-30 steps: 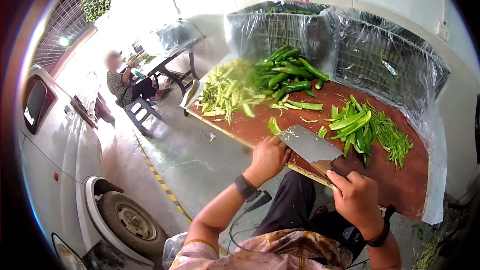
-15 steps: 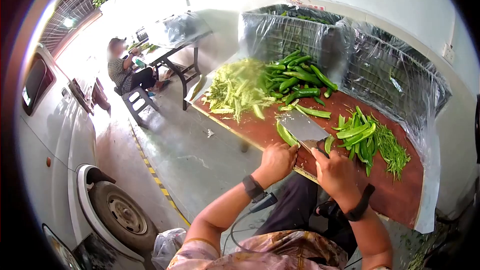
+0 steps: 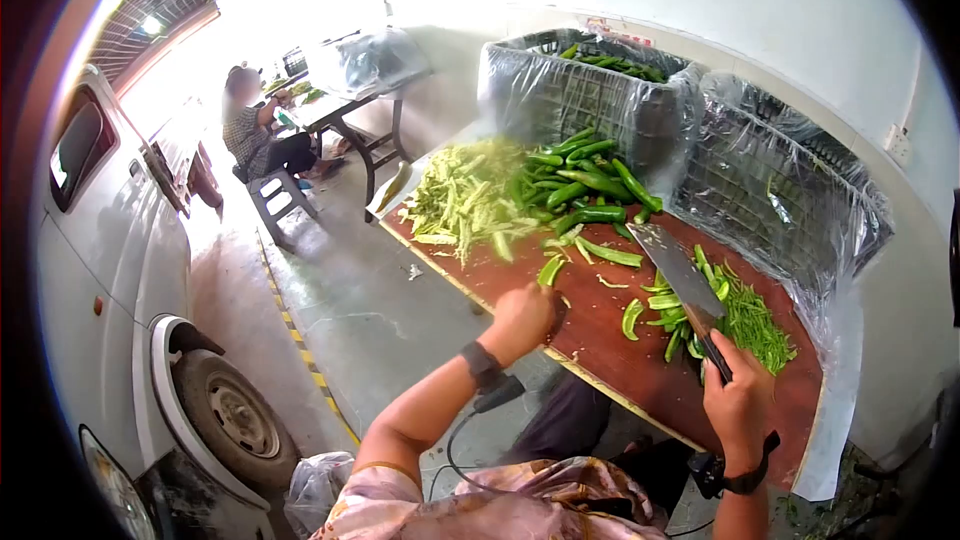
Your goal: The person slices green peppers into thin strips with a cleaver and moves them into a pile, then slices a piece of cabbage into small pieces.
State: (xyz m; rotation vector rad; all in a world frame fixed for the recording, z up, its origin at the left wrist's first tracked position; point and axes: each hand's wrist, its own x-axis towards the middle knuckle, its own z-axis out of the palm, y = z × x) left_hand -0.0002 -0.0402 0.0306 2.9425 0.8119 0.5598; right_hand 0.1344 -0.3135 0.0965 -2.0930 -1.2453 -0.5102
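Note:
My right hand grips the black handle of a cleaver, its broad blade tilted over the cut green pepper pieces. At the near edge of the reddish-brown board, my left hand is closed, with a piece of green pepper showing past its fingers. One curved pepper slice lies alone between the hands. Whole green peppers are heaped at the back, beside a pile of pale pepper cores and scraps. Thin green shreds lie on the right.
Plastic-lined crates stand behind the board, one with green peppers inside. A white van is parked on the left. Farther back, another person sits on a stool by a table. A cable hangs from my left wrist.
The cleaver has left the pepper by my left hand and swung right, over the cut pieces. My left hand has shifted left with a pepper piece. The view has tilted slightly.

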